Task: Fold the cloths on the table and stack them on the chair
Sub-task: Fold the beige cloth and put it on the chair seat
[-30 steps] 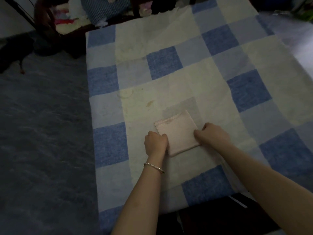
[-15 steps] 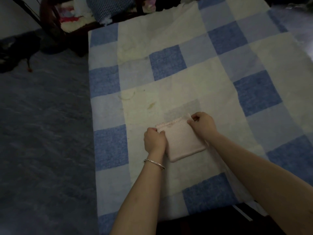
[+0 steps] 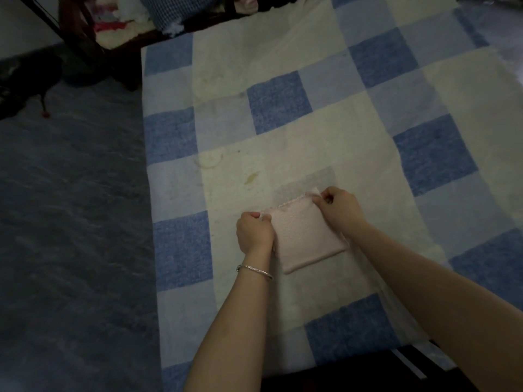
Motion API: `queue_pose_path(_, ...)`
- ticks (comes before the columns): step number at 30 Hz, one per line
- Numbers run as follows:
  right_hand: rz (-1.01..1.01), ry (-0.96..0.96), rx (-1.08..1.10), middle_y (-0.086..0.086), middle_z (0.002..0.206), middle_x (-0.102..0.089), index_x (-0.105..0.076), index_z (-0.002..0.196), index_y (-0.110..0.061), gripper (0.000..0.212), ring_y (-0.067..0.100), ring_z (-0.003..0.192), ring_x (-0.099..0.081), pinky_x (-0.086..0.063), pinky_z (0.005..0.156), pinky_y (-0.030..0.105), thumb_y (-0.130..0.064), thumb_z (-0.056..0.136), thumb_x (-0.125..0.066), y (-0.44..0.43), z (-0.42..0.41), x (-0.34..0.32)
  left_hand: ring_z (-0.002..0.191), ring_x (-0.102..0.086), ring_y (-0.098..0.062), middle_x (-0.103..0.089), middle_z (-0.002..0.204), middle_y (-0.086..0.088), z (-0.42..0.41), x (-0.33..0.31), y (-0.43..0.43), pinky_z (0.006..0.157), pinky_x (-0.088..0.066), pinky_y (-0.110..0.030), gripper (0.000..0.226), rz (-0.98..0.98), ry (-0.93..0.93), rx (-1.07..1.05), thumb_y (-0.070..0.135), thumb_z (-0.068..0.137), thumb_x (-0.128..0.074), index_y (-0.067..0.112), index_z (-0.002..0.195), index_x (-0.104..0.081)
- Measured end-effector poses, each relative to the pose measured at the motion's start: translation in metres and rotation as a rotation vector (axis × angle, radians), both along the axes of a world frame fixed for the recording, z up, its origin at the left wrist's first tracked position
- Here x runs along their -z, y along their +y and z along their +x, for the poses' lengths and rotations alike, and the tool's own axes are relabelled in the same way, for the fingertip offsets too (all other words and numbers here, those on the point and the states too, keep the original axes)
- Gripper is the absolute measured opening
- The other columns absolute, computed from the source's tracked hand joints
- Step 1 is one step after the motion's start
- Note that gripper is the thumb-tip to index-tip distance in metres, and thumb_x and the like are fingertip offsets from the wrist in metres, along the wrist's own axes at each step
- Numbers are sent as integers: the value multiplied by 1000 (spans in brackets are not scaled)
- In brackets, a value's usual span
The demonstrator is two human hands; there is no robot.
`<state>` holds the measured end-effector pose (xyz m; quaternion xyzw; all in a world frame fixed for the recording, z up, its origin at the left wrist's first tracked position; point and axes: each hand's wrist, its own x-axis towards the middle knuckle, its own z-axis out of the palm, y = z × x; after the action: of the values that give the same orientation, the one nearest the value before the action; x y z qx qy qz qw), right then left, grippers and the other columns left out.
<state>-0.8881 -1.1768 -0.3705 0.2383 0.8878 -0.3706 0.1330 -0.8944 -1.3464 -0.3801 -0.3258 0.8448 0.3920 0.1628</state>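
1. Left grip point(image 3: 254, 233) is seen clenched on the left edge of the pink cloth point(image 3: 307, 239), fingers curled round its upper-left corner. A bracelet point(image 3: 254, 272) is worn on that wrist.
2. Right grip point(image 3: 339, 206) is seen pinching the cloth's upper-right corner, where a thin layer is lifted slightly off the rest.
3. Cloth is found folded into a small, roughly square pad. It lies flat on the counter point(image 3: 277, 103) at lower centre of the frame, on a pale square of the blue-and-white checked cover.
4. Handling is judged thus: light, soft, limp towelling with a nubbly face. No stiffness is to be expected, so layers may slide or fall open if only one is taken. Nothing fragile or slippery is suggested.
5. Hold is best taken at the open corners with all layers pinched together, or with the pad supported from beneath. The folded edge towards the lower frame is judged the firmer side.
6. Chair point(image 3: 76, 38) is noted at upper left of the frame, dark-framed, with a heap of fabrics point(image 3: 113, 35) on the seat. It stands well apart from the cloth, beyond the counter's far left corner.
7. Step in hand is judged to be squaring of the last fold; carrying to the chair is not yet begun.
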Motion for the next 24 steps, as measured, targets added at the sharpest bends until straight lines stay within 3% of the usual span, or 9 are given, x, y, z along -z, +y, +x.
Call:
queue_pose_path(6,-35,21,39,2,78,-59,-65,89,-11,25,17,76,-53,-36,67,24,-35,85,-64,1,0,0,106,-60,-30,-65,112,-11,0,1,3,88,-48,-35,26,4,31,-14,34,88,-59,12,101,-64)
queue_pose_path(11,-70,29,60,3,76,-59,-62,81,-14,21,18,75,-54,-35,66,23,-34,84,-65,2,0,0,97,-61,-24,-67,103,-8,9,-8,2,74,-38,-23,24,43,159,-24,30,90,-58,9,99,-63)
queue_pose_path(15,-91,45,75,4,76,-58,-57,77,-15,19,18,74,-52,-33,65,23,-31,85,-65,1,1,0,84,-55,-14,-62,88,0,14,-12,-2,66,-35,-13,10,179,298,57,22,90,-58,12,91,-57)
queue_pose_path(17,-118,72,90,3,71,-56,-55,76,-15,19,17,71,-51,-34,62,24,-28,85,-65,1,2,-1,78,-50,-14,-54,74,7,15,-11,-3,57,-35,-10,11,235,309,59,21,91,-57,13,87,-50)
queue_pose_path(19,-198,101,141,-2,62,-52,-52,70,-17,22,13,62,-48,-36,54,18,-25,83,-68,1,3,-2,75,-50,-15,-51,69,8,14,-10,-3,58,-38,-12,15,259,278,83,26,90,-59,15,88,-49)
queue_pose_path(21,-257,122,178,-6,57,-50,-51,67,-21,23,7,55,-45,-33,48,9,-22,80,-71,3,4,-3,80,-57,-18,-61,81,3,14,-8,-5,71,-45,-24,24,290,201,110,31,84,-66,17,97,-51)
queue_pose_path(24,-346,89,164,-6,65,-58,-61,87,-14,14,6,60,-51,-41,57,14,-19,79,-72,6,3,-6,96,-63,-18,-68,106,-5,14,-7,-11,84,-46,-24,41,293,148,81,21,78,-73,12,114,-56)
